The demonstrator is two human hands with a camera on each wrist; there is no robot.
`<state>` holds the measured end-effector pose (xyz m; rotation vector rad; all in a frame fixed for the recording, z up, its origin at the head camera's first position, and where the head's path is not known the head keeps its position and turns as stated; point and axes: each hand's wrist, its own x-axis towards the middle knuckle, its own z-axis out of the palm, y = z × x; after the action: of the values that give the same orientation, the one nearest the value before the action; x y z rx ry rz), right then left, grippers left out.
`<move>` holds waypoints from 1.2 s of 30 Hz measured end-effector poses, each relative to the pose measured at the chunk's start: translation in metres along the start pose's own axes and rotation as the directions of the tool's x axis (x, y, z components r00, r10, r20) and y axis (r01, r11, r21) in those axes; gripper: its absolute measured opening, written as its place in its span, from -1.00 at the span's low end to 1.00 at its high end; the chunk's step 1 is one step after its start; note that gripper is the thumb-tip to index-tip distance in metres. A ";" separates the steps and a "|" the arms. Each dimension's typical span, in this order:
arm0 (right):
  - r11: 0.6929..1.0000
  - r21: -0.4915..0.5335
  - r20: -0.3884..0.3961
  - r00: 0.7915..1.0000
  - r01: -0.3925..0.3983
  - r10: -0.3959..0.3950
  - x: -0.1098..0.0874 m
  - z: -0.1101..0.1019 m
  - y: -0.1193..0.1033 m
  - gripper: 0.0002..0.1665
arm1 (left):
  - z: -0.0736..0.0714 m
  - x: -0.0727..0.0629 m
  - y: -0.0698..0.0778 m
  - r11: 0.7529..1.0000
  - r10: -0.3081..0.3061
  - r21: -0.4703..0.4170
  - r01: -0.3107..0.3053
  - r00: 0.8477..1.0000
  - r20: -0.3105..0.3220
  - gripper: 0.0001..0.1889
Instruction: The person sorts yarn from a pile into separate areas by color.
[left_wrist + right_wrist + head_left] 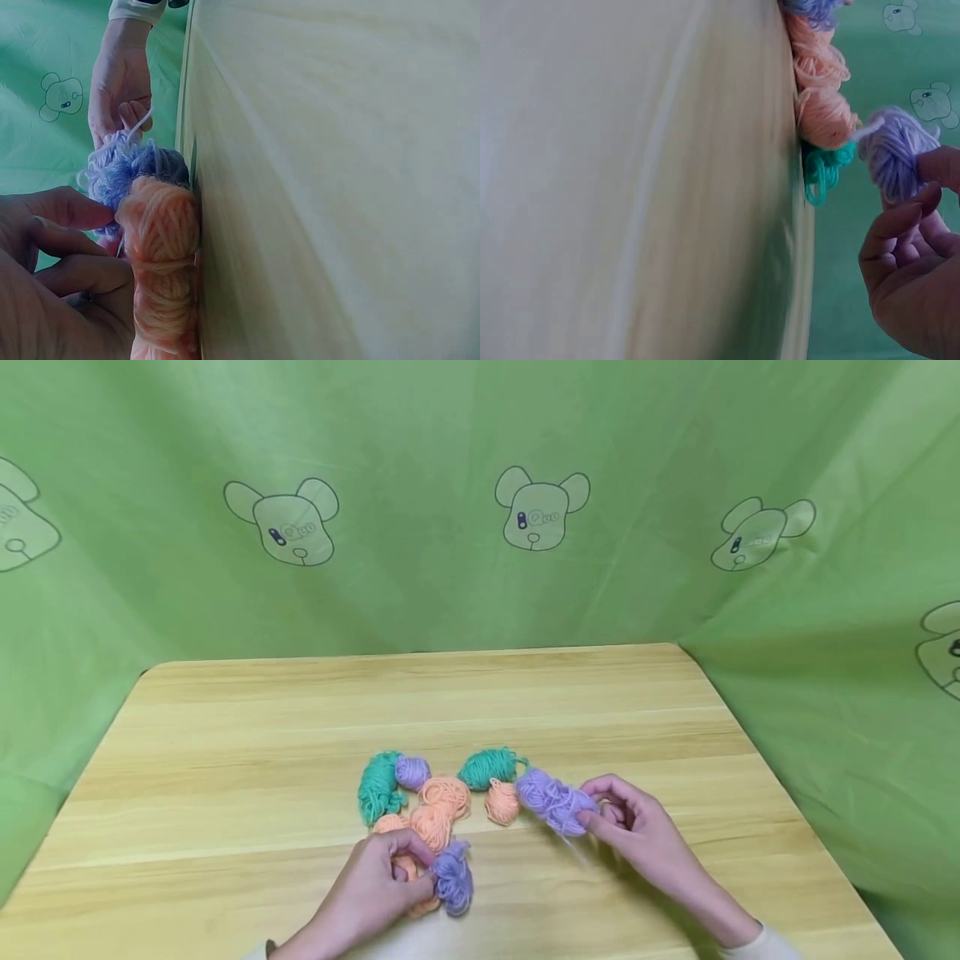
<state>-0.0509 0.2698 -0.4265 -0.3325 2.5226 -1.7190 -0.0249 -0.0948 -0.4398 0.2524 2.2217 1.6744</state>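
Observation:
My right hand (643, 839) pinches the end of a lavender yarn skein (558, 803) between thumb and fingers. That skein is tilted, with a loose strand trailing below it, and shows end-on as a lavender bundle (897, 154) in the right wrist view. Nearer the table's front, my left hand (373, 881) pinches a darker purple yarn bundle (453, 878) at its left side. An orange skein (161, 255) lies beside the left fingers, partly hidden by that hand in the head view. Orange yarn (433, 822) lies just beyond the purple bundle.
Behind the left hand lie a green skein (378, 787) and a small lavender ball (412, 772). Another green skein (486, 768) and a small orange ball (502, 802) sit left of the lavender skein. A green curtain (420, 593) surrounds the wooden table (225, 735).

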 end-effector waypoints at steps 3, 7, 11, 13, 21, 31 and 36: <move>1.000 -0.014 -0.062 0.998 0.003 -0.004 0.000 -0.005 0.004 -0.74 | 0.000 0.000 0.000 1.000 0.000 0.001 0.000 1.000 -0.005 -0.83; 1.000 -0.031 -0.120 0.993 0.005 -0.009 0.000 -0.012 0.008 -0.75 | -0.001 0.001 -0.001 1.000 -0.001 0.006 0.001 1.000 -0.006 -0.83; 0.999 -0.020 -0.156 0.988 -0.027 0.023 0.001 -0.021 0.011 -0.74 | -0.001 0.001 -0.001 1.000 -0.008 0.012 0.008 1.000 -0.011 -0.83; 0.998 -0.018 -0.179 0.982 -0.056 0.052 0.001 -0.026 0.013 -0.74 | -0.001 0.002 -0.001 1.000 -0.010 0.013 0.010 1.000 -0.012 -0.84; 0.995 -0.040 -0.278 0.958 -0.086 0.072 -0.001 -0.048 0.024 -0.73 | -0.001 0.002 -0.001 1.000 -0.017 -0.004 0.017 1.000 -0.018 -0.83; 0.992 -0.080 -0.359 0.932 -0.093 0.058 -0.002 -0.071 0.040 -0.75 | -0.001 0.002 -0.001 0.999 -0.032 -0.008 0.032 0.999 -0.016 -0.83; 0.986 -0.115 -0.383 0.921 -0.118 0.066 -0.002 -0.084 0.048 -0.75 | 0.000 0.003 -0.001 0.999 -0.037 -0.012 0.036 0.999 -0.017 -0.83</move>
<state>-0.0707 0.3632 -0.4400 0.1285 2.8730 -1.7195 -0.0272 -0.0945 -0.4414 0.1937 2.2147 1.6768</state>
